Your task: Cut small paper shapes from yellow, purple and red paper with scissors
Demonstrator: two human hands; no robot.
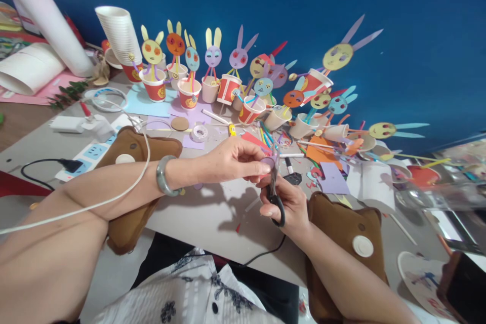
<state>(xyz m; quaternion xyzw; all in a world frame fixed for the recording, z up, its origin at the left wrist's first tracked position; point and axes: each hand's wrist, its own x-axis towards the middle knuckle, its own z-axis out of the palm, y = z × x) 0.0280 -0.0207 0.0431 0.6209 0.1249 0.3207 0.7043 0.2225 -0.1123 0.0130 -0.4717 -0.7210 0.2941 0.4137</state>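
Near the middle of the view, my left hand (243,159) pinches a small purple paper piece (269,162) between thumb and fingers. My right hand (286,207) is wrapped round the black handles of a pair of scissors (274,190), whose blades point away from me and meet the paper beside my left fingertips. A grey bangle (167,176) circles my left wrist. Both hands are above the grey table (212,220).
Paper cups with rabbit-faced figures (190,93) line the back. A power strip (93,154) and white cable are at left. Brown cushions (131,223) lie under both forearms. Purple paper (334,178), orange paper (321,149) and scraps are at right.
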